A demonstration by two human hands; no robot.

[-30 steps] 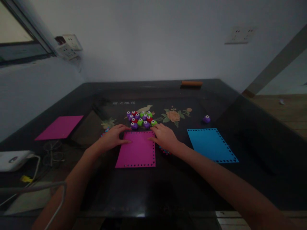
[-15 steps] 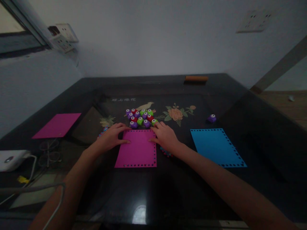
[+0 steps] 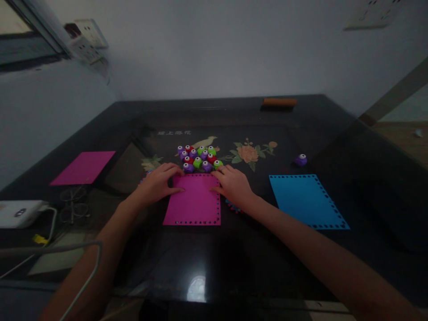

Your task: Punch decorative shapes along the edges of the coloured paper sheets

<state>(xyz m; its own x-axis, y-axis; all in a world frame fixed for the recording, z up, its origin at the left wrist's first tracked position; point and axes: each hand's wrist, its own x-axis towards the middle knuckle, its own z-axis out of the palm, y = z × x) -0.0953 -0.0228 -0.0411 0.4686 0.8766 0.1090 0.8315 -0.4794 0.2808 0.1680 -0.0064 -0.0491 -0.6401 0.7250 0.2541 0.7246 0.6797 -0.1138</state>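
Note:
A pink sheet [image 3: 195,200] with small holes along its edges lies flat on the dark table. My left hand [image 3: 158,182] rests at its upper left edge, thumb and fingers spread apart. At the upper right edge my right hand [image 3: 234,183] touches the sheet in the same way, fingers apart. Just beyond the sheet sits a cluster of several purple, red and green eye-topped pieces [image 3: 197,162], close to the fingertips of both hands. Small blue and red objects show partly beside each hand; the hands cover the rest of them.
A blue holed sheet [image 3: 306,200] lies to the right, with a lone purple piece [image 3: 301,160] behind it. Another pink sheet [image 3: 83,167], eyeglasses [image 3: 73,206] and a white device [image 3: 20,214] with a cable are at left. An orange-brown roll [image 3: 279,102] lies at the back.
The camera view has shifted slightly, so the table items appear a little higher and farther right. Both hands keep their places at the pink sheet's upper edges.

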